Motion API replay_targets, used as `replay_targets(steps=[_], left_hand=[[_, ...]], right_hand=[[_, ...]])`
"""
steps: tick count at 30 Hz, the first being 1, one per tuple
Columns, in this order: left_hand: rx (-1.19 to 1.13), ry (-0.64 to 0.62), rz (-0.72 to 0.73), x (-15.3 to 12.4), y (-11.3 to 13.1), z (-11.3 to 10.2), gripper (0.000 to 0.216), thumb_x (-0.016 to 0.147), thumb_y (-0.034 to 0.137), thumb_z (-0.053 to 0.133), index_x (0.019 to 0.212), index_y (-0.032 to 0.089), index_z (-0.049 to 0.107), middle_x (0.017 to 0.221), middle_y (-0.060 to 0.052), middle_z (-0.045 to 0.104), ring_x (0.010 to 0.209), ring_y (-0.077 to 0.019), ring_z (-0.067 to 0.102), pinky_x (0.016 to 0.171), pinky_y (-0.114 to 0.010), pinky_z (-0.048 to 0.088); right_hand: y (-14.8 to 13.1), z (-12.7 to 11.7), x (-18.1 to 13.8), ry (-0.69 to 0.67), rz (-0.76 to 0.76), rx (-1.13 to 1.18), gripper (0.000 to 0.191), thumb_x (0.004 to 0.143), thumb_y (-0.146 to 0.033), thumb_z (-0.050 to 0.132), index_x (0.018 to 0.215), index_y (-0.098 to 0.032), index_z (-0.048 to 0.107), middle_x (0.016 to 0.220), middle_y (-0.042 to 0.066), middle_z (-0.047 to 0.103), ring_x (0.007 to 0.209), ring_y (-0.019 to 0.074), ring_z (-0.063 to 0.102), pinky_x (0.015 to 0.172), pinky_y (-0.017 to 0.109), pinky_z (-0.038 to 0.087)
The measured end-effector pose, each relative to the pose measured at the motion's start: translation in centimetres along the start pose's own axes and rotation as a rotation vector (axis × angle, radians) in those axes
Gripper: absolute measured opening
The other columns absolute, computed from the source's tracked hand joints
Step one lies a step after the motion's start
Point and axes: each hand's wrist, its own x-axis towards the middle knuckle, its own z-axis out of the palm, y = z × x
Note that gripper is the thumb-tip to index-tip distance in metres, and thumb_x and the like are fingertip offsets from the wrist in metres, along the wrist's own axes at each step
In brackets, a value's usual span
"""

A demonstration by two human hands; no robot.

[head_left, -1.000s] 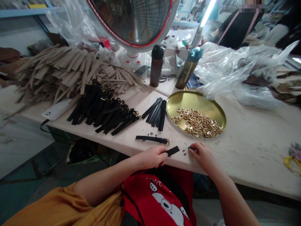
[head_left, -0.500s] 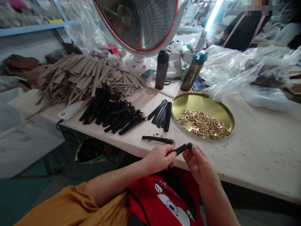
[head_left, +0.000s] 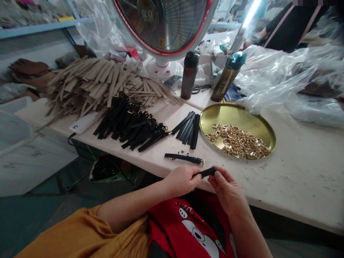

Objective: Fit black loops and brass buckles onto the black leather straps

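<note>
The short black leather strap [head_left: 206, 172] sits at the table's near edge, pinched between left hand [head_left: 182, 181] and right hand [head_left: 225, 188], fingers closed on either end. It is best kept level and steady, near the round brass tray of gold buckles [head_left: 264, 123].

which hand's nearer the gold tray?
Right. The right hand sits just below the gold tray, holding the black strap; the left hand is farther left.

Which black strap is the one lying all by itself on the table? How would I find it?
Start at the round gold tray of shiny buckles. Look left and toward the person, just past the left hand. There lies a single black strap, flat and alone, with a gold buckle on its right end, unlike the piled straps.
</note>
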Motion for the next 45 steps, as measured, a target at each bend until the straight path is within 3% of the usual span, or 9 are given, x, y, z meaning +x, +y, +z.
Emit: replay_targets(steps=[12,16,19,24,28,33,37,41,45], left_hand=[[0.397,-0.037,0.111,-0.2,-0.2,0.1,0.03,0.084,0.034,0.037,0.075,0.018,0.062,0.067,-0.004,0.061,0.06,-0.0157,0.052,0.054,-0.023,0.032],[0.243,-0.158,0.08,-0.2,0.1,-0.4,0.03,0.085,0.031,0.035,0.082,0.017,0.061,0.071,-0.004,0.062,0.06,-0.0143,0.054,0.055,-0.022,0.035],[0.06,-0.273,-0.007,-0.3,0.3,-0.9,0.034,0.085,0.029,0.034,0.111,0.017,0.052,0.071,-0.002,0.063,0.059,-0.0138,0.056,0.056,-0.021,0.038],[0.011,-0.082,0.006,0.0,0.3,-0.7,0.047,0.085,0.029,0.035,0.132,0.019,0.033,0.101,-0.009,0.061,0.09,-0.02,0.056,0.076,-0.028,0.041],[-0.08,-0.052,-0.024,0.9,-0.2,-0.5,0.049,0.088,0.033,0.03,0.135,0.019,0.028,0.108,-0.011,0.059,0.09,-0.0198,0.056,0.077,-0.029,0.04],[-0.24,0.052,-0.023,2.3,-1.1,-1.9,0.037,0.086,0.038,0.034,0.109,0.017,0.055,0.086,-0.003,0.059,0.077,-0.0136,0.051,0.07,-0.021,0.038],[-0.312,0.094,-0.115,2.8,-1.7,-2.5,0.028,0.084,0.033,0.036,0.09,0.014,0.057,0.063,0.003,0.047,0.06,-0.0092,0.042,0.056,-0.018,0.033],[-0.341,0.128,-0.151,2.6,-2.1,-2.6,0.024,0.082,0.029,0.038,0.086,0.015,0.057,0.065,0.003,0.047,0.06,-0.0091,0.041,0.055,-0.018,0.033],[-0.305,0.108,-0.159,2.2,-2.1,-2.4,0.027,0.082,0.031,0.037,0.088,0.015,0.057,0.062,0.003,0.047,0.062,-0.0101,0.043,0.056,-0.018,0.034]], right_hand=[[1.8,-0.6,-1.3,-0.159,0.016,-0.214,0.024,0.064,-0.029,0.073,0.083,-0.021,0.062,0.066,-0.002,0.063,0.06,0.0109,0.057,0.062,0.023,0.048],[0.9,-1.1,-1.2,-0.188,0.001,-0.305,0.025,0.062,-0.031,0.074,0.081,-0.02,0.062,0.064,-0.002,0.062,0.059,0.0115,0.056,0.06,0.024,0.046],[-0.2,-1.7,-0.6,-0.132,0.012,-0.334,0.025,0.063,-0.033,0.073,0.082,-0.019,0.062,0.06,-0.002,0.06,0.058,0.0117,0.055,0.059,0.024,0.046],[0.6,-0.4,-0.1,-0.128,0.021,-0.157,0.024,0.063,-0.032,0.073,0.08,-0.021,0.061,0.063,-0.003,0.061,0.055,0.0115,0.054,0.056,0.025,0.045],[2.1,1.0,0.2,-0.227,0.079,-0.142,0.025,0.064,-0.034,0.072,0.081,-0.02,0.062,0.069,0.001,0.064,0.06,0.0146,0.056,0.06,0.028,0.045],[-1.7,-0.5,5.5,-0.164,-0.239,-0.568,0.035,0.069,-0.044,0.063,0.095,-0.021,0.059,0.07,0.001,0.06,0.061,0.0155,0.054,0.061,0.029,0.045],[-5.9,-0.9,12.5,0.042,-0.65,-1.281,0.025,0.077,-0.031,0.054,0.098,-0.017,0.059,0.095,0.008,0.055,0.064,0.0155,0.054,0.066,0.032,0.043],[-6.7,0.5,16.1,-0.138,-0.734,-1.89,0.024,0.08,-0.013,0.043,0.097,-0.015,0.06,0.097,0.012,0.055,0.074,0.0191,0.056,0.067,0.03,0.041],[-6.2,1.1,16.4,-0.137,-0.725,-2.003,0.017,0.081,-0.012,0.044,0.087,-0.012,0.06,0.088,0.015,0.058,0.071,0.0217,0.057,0.063,0.031,0.038]])
